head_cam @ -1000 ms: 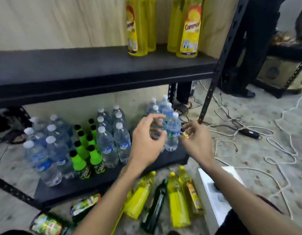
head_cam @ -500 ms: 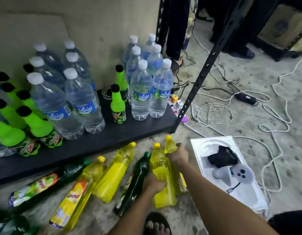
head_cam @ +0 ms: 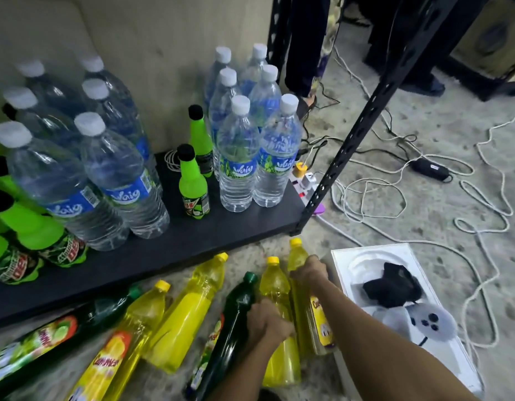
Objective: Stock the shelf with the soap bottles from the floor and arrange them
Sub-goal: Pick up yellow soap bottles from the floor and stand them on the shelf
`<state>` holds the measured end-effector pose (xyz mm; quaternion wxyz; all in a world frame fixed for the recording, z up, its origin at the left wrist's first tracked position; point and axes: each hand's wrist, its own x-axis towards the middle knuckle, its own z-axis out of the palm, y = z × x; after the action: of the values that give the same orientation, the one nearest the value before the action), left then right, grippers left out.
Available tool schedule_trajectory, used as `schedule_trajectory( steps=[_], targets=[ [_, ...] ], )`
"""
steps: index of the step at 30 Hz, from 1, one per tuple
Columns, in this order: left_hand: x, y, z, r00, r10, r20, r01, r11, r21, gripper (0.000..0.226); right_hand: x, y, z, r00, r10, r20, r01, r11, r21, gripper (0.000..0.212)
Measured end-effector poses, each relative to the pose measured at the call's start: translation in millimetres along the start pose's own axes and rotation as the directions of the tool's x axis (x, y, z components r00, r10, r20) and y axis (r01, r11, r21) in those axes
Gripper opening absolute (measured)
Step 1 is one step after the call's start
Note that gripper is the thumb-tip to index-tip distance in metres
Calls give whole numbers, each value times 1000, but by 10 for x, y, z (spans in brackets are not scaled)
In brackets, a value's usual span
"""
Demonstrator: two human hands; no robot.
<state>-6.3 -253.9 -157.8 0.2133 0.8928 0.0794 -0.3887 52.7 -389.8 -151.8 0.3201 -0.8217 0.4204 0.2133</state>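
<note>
Speckled concrete floor (head_cam: 424,134) is carrying the lying soap bottles: the left hand (head_cam: 266,324) is closing around one yellow soap bottle (head_cam: 276,287), the right hand (head_cam: 309,272) is gripping the neighbouring yellow bottle (head_cam: 298,257), both just beside the black bottom shelf (head_cam: 210,230) holding water bottles (head_cam: 236,157)

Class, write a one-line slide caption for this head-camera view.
Left hand and right hand each grip a yellow soap bottle lying on the floor below the stocked bottom shelf.
</note>
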Motion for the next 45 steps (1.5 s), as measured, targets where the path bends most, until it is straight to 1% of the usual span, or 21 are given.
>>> schedule_trajectory(
  steps=[3,4,6,8,10,12,14,15,17,18,19,22,25,27,29,30,32,34,38,41,45],
  targets=[
    [-102,-85,-150,1000,29,-12,-28,998,63,59,-254,-54,-189,995,-43,-89,44,999,13,68],
    [-180,-120,-213,998,51,-29,-49,995,81,66,-360,-63,-290,990,-82,-111,87,995,42,67],
    [-367,-180,-344,992,95,-82,-85,990,110,93,-580,-73,-518,970,-171,-174,190,977,95,65],
    [-637,-231,-538,973,159,-168,-146,985,91,112,-893,-132,-792,923,-275,-270,321,936,142,66],
    [-939,-267,-812,943,221,-249,-223,975,22,125,-1291,-238,-1100,850,-376,-368,464,866,188,67],
    [-1249,-266,-1179,903,288,-319,-319,947,-46,128,-1718,-379,-1459,761,-472,-445,603,768,216,66],
    [-1622,-231,-1560,838,358,-412,-423,903,-74,116,-2164,-497,-1816,683,-555,-476,712,651,262,60],
    [-1838,-204,-1766,792,396,-465,-479,875,-71,103,-2410,-557,-2006,628,-594,-503,766,586,265,57],
    [-2301,-113,-2164,658,478,-582,-615,787,-50,65,-2922,-706,-2418,499,-655,-568,858,464,219,55],
    [-2506,-74,-2324,607,495,-621,-662,748,-51,50,-3154,-778,-2599,463,-663,-588,880,421,218,55],
    [-2723,-31,-2524,563,507,-653,-698,714,-48,50,-3414,-865,-2804,426,-667,-611,902,366,230,57],
    [-3423,74,-3177,445,562,-698,-760,649,37,94,-4132,-1112,-3375,295,-641,-709,952,261,161,70],
    [-4046,268,-3918,333,536,-775,-804,591,64,91,-4699,-1409,-3850,215,-636,-741,977,141,162,68],
    [-4377,469,-4444,274,506,-818,-821,566,76,92,-4929,-1681,-4112,200,-635,-746,978,83,192,59],
    [-4582,661,-4941,238,499,-833,-861,506,57,90,-5064,-2006,-4304,192,-627,-755,979,73,188,55],
    [-4646,748,-5166,222,480,-849,-872,487,48,89,-5101,-2178,-4372,190,-618,-763,981,90,171,60],
    [-4668,895,-5559,205,416,-886,-856,515,43,89,-5117,-2539,-4466,187,-597,-780,982,135,132,77],
    [-4570,998,-5851,212,347,-914,-808,588,36,88,-5067,-2885,-4492,191,-579,-793,980,157,122,85],
    [-4152,1075,-6323,254,237,-938,-652,758,15,98,-4827,-3534,-4424,227,-564,-794,970,207,130,84],
    [-3815,1091,-6575,288,187,-939,-601,799,-25,98,-4610,-3920,-4343,262,-564,-783,951,291,108,80],
    [-3452,1134,-6783,320,183,-930,-571,820,-35,96,-4363,-4271,-4281,322,-561,-763,906,417,76,75]
  ],
)
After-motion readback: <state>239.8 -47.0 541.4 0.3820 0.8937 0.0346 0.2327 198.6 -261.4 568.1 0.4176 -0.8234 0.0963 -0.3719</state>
